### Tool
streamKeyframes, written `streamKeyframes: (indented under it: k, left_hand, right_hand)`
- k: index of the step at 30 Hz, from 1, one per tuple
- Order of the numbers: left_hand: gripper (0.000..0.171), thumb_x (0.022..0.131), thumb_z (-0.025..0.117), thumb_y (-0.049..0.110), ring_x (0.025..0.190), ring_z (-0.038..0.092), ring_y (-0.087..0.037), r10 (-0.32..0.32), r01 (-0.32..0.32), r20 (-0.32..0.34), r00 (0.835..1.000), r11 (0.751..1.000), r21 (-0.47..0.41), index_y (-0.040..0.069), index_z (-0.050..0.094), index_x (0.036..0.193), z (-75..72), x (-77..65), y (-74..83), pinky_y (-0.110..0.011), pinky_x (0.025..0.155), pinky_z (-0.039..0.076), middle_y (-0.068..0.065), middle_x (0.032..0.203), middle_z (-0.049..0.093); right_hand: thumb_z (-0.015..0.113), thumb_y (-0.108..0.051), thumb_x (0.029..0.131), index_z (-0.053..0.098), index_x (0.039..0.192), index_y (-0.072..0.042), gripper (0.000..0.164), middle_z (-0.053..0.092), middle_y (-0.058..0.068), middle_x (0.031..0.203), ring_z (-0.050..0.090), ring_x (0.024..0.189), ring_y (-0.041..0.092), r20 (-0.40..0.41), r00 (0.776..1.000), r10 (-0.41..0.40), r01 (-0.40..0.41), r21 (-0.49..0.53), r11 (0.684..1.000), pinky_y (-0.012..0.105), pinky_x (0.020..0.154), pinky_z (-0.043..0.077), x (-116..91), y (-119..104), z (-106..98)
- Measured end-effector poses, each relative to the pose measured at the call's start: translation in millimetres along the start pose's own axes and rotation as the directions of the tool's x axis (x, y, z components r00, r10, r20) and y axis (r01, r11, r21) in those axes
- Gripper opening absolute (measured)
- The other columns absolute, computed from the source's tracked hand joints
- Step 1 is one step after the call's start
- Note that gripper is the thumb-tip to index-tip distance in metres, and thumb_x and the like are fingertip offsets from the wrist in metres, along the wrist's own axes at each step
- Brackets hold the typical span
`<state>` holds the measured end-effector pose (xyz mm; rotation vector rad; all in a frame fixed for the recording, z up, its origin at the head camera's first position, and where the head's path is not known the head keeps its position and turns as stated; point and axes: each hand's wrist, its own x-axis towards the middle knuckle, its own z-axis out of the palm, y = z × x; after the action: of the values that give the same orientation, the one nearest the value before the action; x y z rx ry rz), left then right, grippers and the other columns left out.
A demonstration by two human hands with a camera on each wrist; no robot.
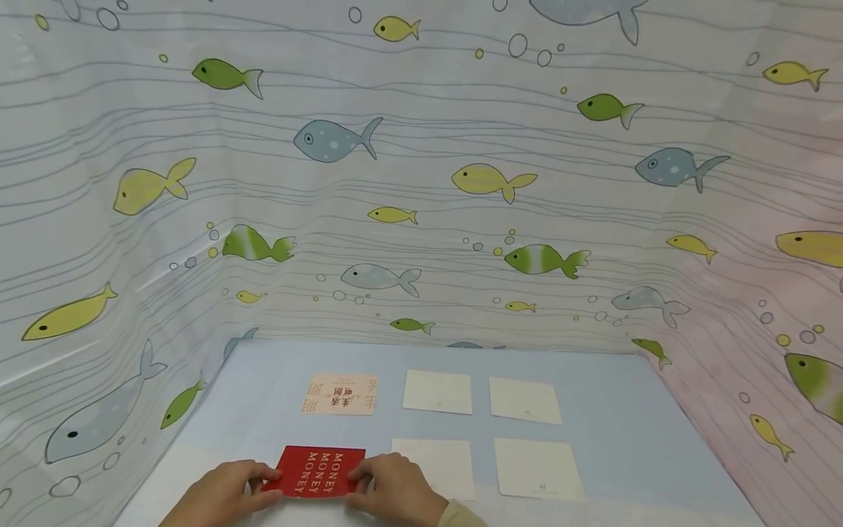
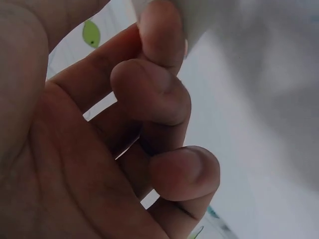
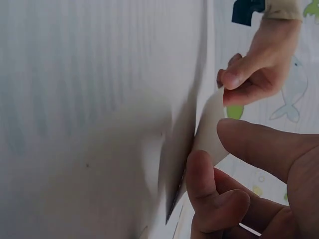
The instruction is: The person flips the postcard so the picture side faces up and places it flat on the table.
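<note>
A red card (image 1: 320, 472) printed with rows of the word "MONEY" is at the front left of the pale blue tabletop. My left hand (image 1: 230, 489) pinches its left edge, and my right hand (image 1: 396, 489) pinches the right edge between thumb and fingers. From the right wrist view, the card's pale underside (image 3: 210, 132) is tilted up off the surface, with the left hand (image 3: 261, 69) at its far end. Curled fingertips fill most of the left wrist view, where the card's face is hidden.
Behind the red card lies a peach card (image 1: 341, 395) with Chinese characters. Several blank cream cards, among them one at the back right (image 1: 525, 400), are set out in two rows. A fish-patterned curtain (image 1: 421, 241) walls the table (image 1: 612, 410) at the back and sides.
</note>
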<state>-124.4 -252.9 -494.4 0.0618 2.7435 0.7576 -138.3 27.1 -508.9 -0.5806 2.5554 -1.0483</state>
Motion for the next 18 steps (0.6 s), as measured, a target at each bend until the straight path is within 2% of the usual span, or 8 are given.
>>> streamKeyframes:
  k: [6, 11, 18]
  left_hand:
    - [0.043, 0.080, 0.085, 0.035, 0.082, 0.052, -0.017, -0.044, 0.048, 0.070, 0.997, 0.997, -0.063, 0.005, 0.075, 0.110, 4.6, 0.1, -7.9, -0.034, 0.067, 0.044, 0.001, 0.087, 0.058]
    - [0.051, 0.083, 0.081, 0.039, 0.077, 0.055, -0.017, -0.029, 0.051, 0.128, 0.991, 0.984, -0.172, 0.001, 0.072, 0.117, 8.0, -1.5, -11.7, -0.034, 0.065, 0.046, -0.001, 0.082, 0.059]
    - [0.056, 0.081, 0.083, 0.041, 0.075, 0.057, -0.016, -0.044, 0.065, 0.111, 0.993, 0.979, -0.193, 0.002, 0.072, 0.118, 10.5, -0.7, -12.4, -0.034, 0.067, 0.047, 0.000, 0.081, 0.060]
  right_hand:
    - [0.081, -0.029, 0.086, 0.079, 0.105, -0.021, 0.021, 0.060, -0.016, 0.072, 0.050, 0.069, 0.003, 0.053, 0.998, 0.043, -0.045, 0.035, 0.998, 0.026, 0.062, 0.042, -2, -3, 6]
    - [0.080, -0.028, 0.085, 0.079, 0.104, -0.020, 0.020, 0.057, -0.015, 0.068, 0.050, 0.065, 0.003, 0.066, 0.997, 0.034, -0.034, 0.013, 0.999, 0.025, 0.060, 0.042, -2, 0, 9]
    - [0.081, -0.027, 0.085, 0.078, 0.103, -0.020, 0.019, 0.058, -0.015, 0.067, 0.051, 0.064, 0.003, 0.069, 0.997, 0.025, -0.027, 0.022, 0.999, 0.025, 0.060, 0.043, -1, 3, 10]
